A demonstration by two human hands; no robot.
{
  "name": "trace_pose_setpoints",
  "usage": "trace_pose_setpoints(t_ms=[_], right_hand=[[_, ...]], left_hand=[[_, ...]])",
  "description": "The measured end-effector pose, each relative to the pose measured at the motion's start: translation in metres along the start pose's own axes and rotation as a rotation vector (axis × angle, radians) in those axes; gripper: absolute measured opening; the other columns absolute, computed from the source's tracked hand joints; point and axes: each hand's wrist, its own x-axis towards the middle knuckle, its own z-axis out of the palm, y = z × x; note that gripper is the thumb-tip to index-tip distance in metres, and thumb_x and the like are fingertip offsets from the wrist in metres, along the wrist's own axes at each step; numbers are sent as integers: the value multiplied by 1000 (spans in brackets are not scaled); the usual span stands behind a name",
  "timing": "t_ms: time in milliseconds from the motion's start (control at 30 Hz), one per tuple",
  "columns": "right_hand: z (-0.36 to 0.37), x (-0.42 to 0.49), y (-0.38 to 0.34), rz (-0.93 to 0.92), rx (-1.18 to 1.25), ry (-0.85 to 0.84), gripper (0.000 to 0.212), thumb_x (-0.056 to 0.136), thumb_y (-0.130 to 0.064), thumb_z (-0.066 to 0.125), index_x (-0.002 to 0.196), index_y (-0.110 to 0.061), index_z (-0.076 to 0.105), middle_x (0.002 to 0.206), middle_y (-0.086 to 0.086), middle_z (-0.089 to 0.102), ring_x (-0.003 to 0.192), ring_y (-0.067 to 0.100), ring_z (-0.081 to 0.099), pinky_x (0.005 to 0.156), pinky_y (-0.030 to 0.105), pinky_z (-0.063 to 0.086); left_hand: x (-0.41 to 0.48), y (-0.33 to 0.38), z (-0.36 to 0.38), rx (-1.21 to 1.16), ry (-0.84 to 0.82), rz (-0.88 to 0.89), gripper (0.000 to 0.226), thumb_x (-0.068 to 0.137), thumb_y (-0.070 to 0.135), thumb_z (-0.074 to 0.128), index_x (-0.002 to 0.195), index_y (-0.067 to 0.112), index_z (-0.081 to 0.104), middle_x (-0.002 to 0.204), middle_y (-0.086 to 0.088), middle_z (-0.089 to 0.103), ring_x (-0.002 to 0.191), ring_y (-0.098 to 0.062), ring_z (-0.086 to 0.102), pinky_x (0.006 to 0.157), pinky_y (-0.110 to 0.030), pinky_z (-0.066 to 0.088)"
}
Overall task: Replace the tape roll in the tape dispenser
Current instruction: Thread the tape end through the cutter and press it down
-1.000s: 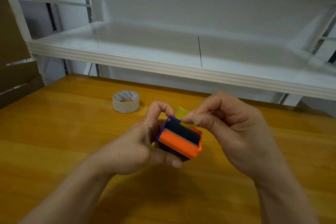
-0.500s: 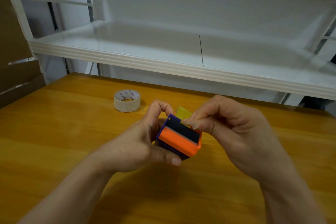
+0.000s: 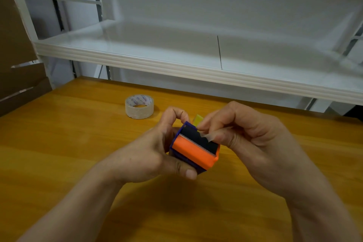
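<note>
Orange-and-purple tape dispenser (image 3: 193, 149), clasped in our left hand (image 3: 149, 155); our right hand (image 3: 245, 133) pinches the clear tape end (image 3: 211, 135) between its fingertips. We should draw it straight, evenly tensioned. Beyond the fingers, a tape roll (image 3: 139, 106) lies on the table (image 3: 59, 143).

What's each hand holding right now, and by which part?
The left hand grips the dispenser round its blue body. The right hand pinches the loose tape end over its black opening.
</note>
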Motion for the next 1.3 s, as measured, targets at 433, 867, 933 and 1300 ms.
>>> trace_pose_setpoints(t_ms=[433,867,933,1300], right_hand=[[7,3,3,18,-48,46,16,96,-27,58,92,-13,65,87,3,71,83,24,68,70,46,56],[14,6,4,108,-1,134,7,88,-30,69,82,-34,69,101,-9,59,111,20,63,90,46,57],[12,6,3,108,-13,134,4,86,-38,68,83,-36,69,101,-8,62,112,19,64,90,51,56],[11,4,-2,72,-17,144,3,88,-16,73,87,-18,75,86,-4,75,89,20,70,74,23,56]], left_hand=[[1,0,2,106,77,-41,74,72,-10,81,113,29,33,94,2,69,83,-16,72,68,-25,55],[3,2,6,252,151,-28,78,74,-7,81,111,35,27,107,-6,66,91,-19,74,73,-29,59],[4,1,7,259,151,-23,78,72,-5,82,109,37,28,108,-7,67,93,-22,74,75,-33,61],[5,0,10,286,157,-37,79,73,-3,82,115,30,25,105,-7,68,89,-21,75,77,-33,60]])
